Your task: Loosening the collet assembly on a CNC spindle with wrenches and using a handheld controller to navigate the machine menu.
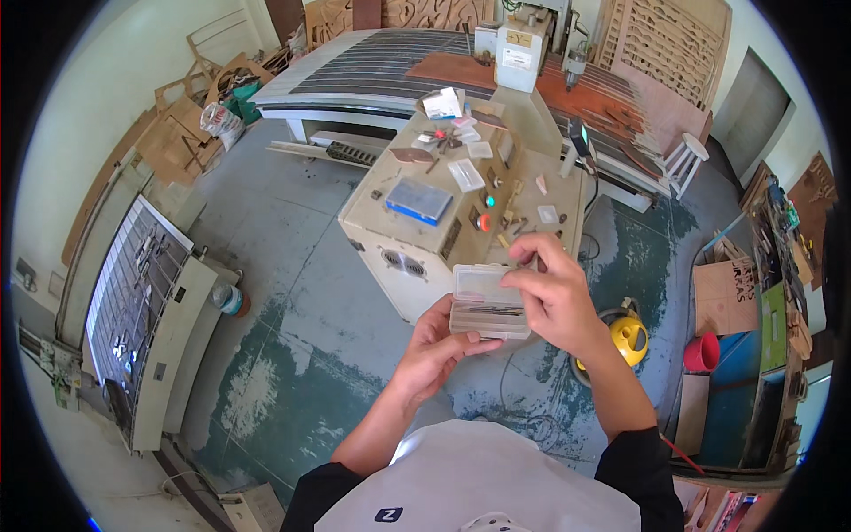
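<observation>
Spilled pieces could roll across the grey-green floor (288,399) or under the pale cabinet (408,297) at eleven o'clock if the left hand (433,350), pinching the near-left corner of the clear hinged box (492,332) from eight o'clock, slackened. The right hand (560,297), curled at two o'clock, might knock the raised lid (479,283); it covers the box's three o'clock end. Whether its fingertips pinch anything, I cannot tell. The slim dark rods (496,310) inside blur together.

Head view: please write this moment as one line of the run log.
left hand: holds open clear case | right hand: at raised lid, grip unclear | inside: thin dark pieces | nearby: blue-edged box on cabinet
</observation>
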